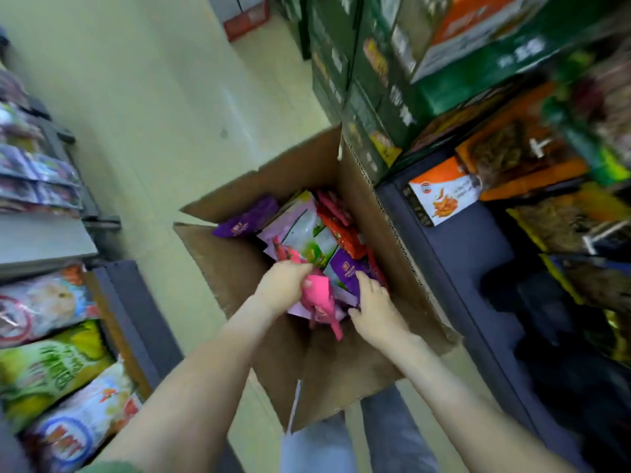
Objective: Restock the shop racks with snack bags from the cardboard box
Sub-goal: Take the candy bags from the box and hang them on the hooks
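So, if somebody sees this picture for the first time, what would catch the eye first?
Probably the open brown cardboard box in the middle, full of colourful snack bags. Inside it, the left hand grips a bright pink snack bag, and the right hand touches a purple snack bag beside it. Shop racks with more bags stand on both sides.

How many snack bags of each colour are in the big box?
Purple bags: 2
Red bags: 2
Pink bag, gripped by the left hand: 1
Pale pink-and-green bag: 1
Total: 6 that show; others may lie hidden underneath.
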`<state>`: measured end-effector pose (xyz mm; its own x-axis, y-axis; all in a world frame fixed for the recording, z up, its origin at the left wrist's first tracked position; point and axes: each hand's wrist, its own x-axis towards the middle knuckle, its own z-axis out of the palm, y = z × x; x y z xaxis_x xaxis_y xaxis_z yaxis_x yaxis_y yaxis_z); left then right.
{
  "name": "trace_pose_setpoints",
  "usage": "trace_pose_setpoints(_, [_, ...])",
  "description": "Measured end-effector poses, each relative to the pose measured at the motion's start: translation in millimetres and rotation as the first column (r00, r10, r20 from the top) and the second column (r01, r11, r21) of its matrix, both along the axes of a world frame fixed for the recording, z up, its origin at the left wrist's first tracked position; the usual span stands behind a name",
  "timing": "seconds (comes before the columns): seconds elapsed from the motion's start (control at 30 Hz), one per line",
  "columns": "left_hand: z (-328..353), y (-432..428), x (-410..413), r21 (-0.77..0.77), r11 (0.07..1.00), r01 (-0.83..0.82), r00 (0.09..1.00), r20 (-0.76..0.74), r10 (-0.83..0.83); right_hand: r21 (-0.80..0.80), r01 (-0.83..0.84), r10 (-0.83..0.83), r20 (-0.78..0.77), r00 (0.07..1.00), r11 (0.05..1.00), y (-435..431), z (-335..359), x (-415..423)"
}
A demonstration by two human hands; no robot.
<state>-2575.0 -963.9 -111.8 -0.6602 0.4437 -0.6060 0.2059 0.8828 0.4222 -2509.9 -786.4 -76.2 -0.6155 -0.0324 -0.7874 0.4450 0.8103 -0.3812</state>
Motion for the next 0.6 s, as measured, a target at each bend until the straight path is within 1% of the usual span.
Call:
trace_pose_setpoints(0.07, [35.1,7.8,2.8,0.100,0.984,-0.148,0.989,0.004,0.149,-0.061,0.058,-0.057,0.024,0.998,0.996,3.1,29.5,-4.4])
trace_pose_setpoints(0.13, [70.0,18.1,7.2,0.162,0.946,-0.280,0.959,0.003,0.284,-0.077,0.073,-0.070,0.041,0.997,0.994,5.5,59.2,-5.3])
trace_pose_setpoints(0.2, [103.5,26.1,9.9,0.199,0.909,-0.366,0.930,0.029,0.367,-0.041,0.092,-0.093,-0.026,0.995,0.995,8.7,88.5,-3.9])
trace_pose_setpoints(0.3, [150.3,32.6,9.4,0.239,0.872,-0.428,0.902,0.055,0.428,0.021,0.150,-0.144,-0.168,0.975,0.989,15.3,132.0,-2.7])
trace_pose_setpoints(0.37, [174.6,36.0,7.6,0.236,0.867,-0.439,0.896,0.044,0.442,0.063,0.117,-0.099,-0.230,0.968,0.991,19.9,159.8,-3.1])
trace_pose_setpoints(0.5, [206.2,42.1,11.3,0.218,0.897,-0.385,0.916,-0.030,0.401,0.165,0.038,0.019,-0.332,0.943,0.986,22.3,207.8,0.6])
trace_pose_setpoints(0.6, [226.1,51.9,14.5,0.187,0.944,-0.273,0.958,-0.040,0.285,0.240,0.029,0.071,-0.397,0.915,0.970,27.2,229.4,7.2])
